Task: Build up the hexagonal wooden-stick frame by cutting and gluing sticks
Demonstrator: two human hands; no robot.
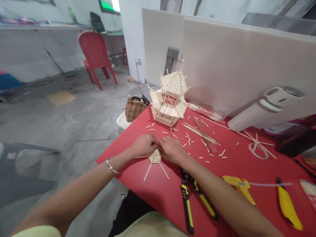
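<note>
A small web-like frame of wooden sticks lies flat on the red table, with long sticks jutting out from its rim. Over its far edge, my left hand and my right hand meet with fingers pinched together. Whatever sits between the fingertips is too small to make out. Beneath my right forearm rests a pair of black-and-yellow pliers, handles toward me. Behind my hands stands a pagoda-shaped model built of wooden sticks.
Cut stick pieces, long sticks and a clear ruler are scattered right of my hands. Farther right are a yellow glue gun, a tape ring and a white tumbler. A red chair stands on the floor beyond.
</note>
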